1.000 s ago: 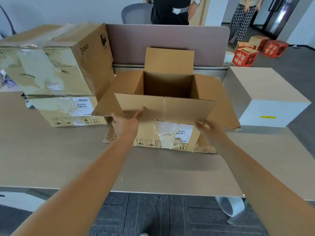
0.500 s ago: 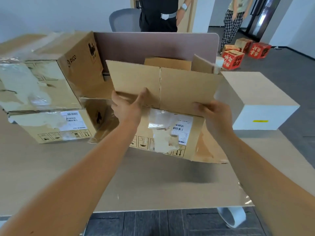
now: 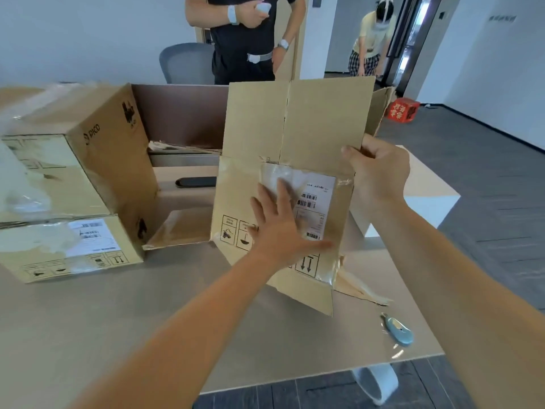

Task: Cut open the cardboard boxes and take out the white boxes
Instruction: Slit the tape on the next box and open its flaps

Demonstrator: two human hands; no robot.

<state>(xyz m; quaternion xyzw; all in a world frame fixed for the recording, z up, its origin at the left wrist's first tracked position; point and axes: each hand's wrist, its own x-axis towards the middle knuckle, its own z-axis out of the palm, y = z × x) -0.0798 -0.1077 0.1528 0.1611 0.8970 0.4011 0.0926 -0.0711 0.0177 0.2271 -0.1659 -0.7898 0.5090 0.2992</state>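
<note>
On the bench [image 3: 124,326], the opened cardboard box [image 3: 283,184] stands tipped up with its labelled wall and raised flap facing the camera, so its inside cannot be seen. At the left, two more cardboard boxes [image 3: 82,184] sit stacked and taped shut, their contents hidden. A white box [image 3: 427,199] rests on the bench just behind the tipped carton, mostly covered by it. The left hand [image 3: 280,222] lies flat with fingers spread against the box's labelled front, over the shipping label [image 3: 314,208]. The right hand [image 3: 377,172] grips the box's right edge, fingers curled around it near the fold of the flap. A pale blue cutter [image 3: 399,332] lies near the bench's right front corner. Half a second ago both hands held the flap's lower edge and the box sat lower; now it is lifted and tilted, and the left hand has moved down to the label.
</note>
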